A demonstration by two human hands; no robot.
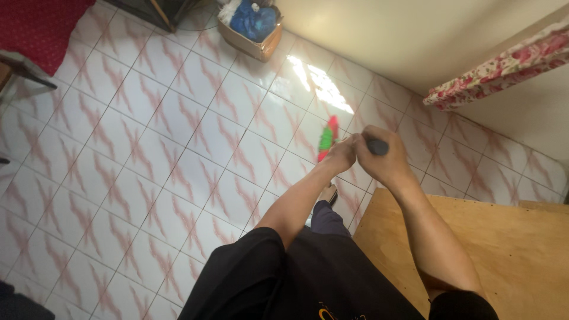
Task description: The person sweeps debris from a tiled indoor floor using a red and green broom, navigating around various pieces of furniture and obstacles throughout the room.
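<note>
I stand on a white tiled floor (148,154) with pink streaks, looking down at both arms stretched out ahead of me. My right hand (382,155) is closed around the dark end of a broom handle (377,146). My left hand (339,155) grips the same handle just below it, fingers closed. The red and green broom head (326,138) rests on the floor beyond my hands. My foot (328,194) shows under my left forearm.
A wooden board or tabletop (510,243) lies at the lower right. A cardboard box (252,38) holding blue bags stands against the far wall. Floral fabric (504,62) hangs at the upper right. Red cloth (38,26) and a dark frame sit at the upper left.
</note>
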